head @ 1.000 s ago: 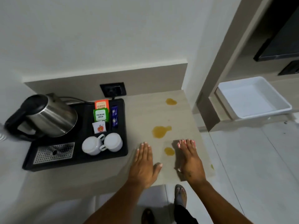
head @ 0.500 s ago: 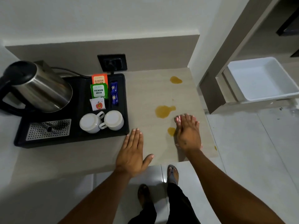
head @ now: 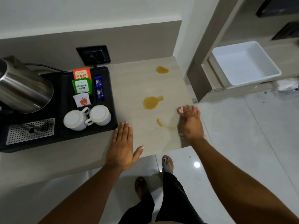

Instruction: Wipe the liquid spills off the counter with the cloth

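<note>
On the beige counter (head: pixel 137 78) lie three amber spills: a far spill (head: pixel 161 69), a large middle spill (head: pixel 152 102) and a small near spill (head: pixel 159 122). A thin wet streak runs right from the small spill to my right hand (head: pixel 190 123). That hand presses palm-down at the counter's right edge, over a pale cloth (head: pixel 204 136). The cloth is almost wholly hidden, with only a sliver showing by the wrist. My left hand (head: pixel 123 143) rests flat near the front edge, fingers spread and holding nothing.
A black tray (head: pixel 61 139) on the left carries a steel kettle (head: pixel 24 91), two white cups (head: pixel 87 118) and tea sachets (head: pixel 82 85). A wall socket (head: pixel 93 55) sits behind. A white bin (head: pixel 244 63) stands on a low shelf at right. My feet are on the tiled floor below.
My right hand has slid right, from beside the small spill to the counter's edge, leaving a streak. The small spill is thinner. The left hand stays flat.
</note>
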The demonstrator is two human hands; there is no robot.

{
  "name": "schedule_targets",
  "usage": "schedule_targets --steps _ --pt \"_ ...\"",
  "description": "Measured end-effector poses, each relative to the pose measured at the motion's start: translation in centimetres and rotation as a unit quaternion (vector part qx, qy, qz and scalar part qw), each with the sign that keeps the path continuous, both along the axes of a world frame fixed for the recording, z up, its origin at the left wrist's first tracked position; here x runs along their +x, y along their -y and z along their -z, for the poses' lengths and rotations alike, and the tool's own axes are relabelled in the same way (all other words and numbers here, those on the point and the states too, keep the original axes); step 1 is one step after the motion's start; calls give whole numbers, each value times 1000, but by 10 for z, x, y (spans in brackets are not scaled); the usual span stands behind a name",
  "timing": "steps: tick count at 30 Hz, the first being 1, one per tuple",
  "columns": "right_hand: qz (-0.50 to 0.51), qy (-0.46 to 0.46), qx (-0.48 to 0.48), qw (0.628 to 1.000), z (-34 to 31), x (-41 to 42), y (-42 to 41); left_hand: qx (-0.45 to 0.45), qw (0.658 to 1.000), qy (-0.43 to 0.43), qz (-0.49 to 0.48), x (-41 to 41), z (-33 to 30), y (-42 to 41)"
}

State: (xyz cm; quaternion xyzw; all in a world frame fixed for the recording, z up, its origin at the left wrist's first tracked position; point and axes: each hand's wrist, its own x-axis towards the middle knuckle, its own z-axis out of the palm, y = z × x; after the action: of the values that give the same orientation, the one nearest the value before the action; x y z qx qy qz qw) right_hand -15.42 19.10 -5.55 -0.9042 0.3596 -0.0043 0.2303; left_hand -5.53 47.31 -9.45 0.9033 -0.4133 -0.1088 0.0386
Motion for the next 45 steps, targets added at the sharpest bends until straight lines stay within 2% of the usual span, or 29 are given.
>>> schedule_targets --steps 6,9,11,13,17,21,23,25,31,34,38,41,45 --pt "-50 1 -16 999 14 -64 -36 -12 1000 20 8 3 13 -2" --pt "13 20 0 1000 10 -66 -15 -8 1000 18 5 4 14 -1" --pt "80 48 14 996 6 -44 4 -5 1000 17 5 3 12 0" --pt "99 42 22 994 6 -18 21 -6 1000 10 5 2 9 0" --pt "-4 40 4 999 12 17 5 -7 1000 9 4 1 7 1" --pt "-114 45 -52 991 23 -16 -57 -8 1000 7 5 1 6 0" --pt "-119 24 -64 990 28 -44 -60 -8 1000 1 5 0 3 1" --pt "-78 9 -51 996 27 -55 -42 -5 1000 2 5 -1 -1 3" --pt "35 25 -34 999 20 44 10 32 999 -5 1 -1 -7 2" --pt "27 29 -29 999 17 92 -3 25 1000 -9 -5 0 -3 2" --pt "-96 21 -41 994 15 68 -49 2 1000 -13 -7 0 1 -1" --pt "-58 -2 -36 998 17 38 -42 -20 1000 -7 -7 0 1 0" --pt "-10 -9 -58 998 17 77 15 -17 1000 -11 -2 1 -2 0"
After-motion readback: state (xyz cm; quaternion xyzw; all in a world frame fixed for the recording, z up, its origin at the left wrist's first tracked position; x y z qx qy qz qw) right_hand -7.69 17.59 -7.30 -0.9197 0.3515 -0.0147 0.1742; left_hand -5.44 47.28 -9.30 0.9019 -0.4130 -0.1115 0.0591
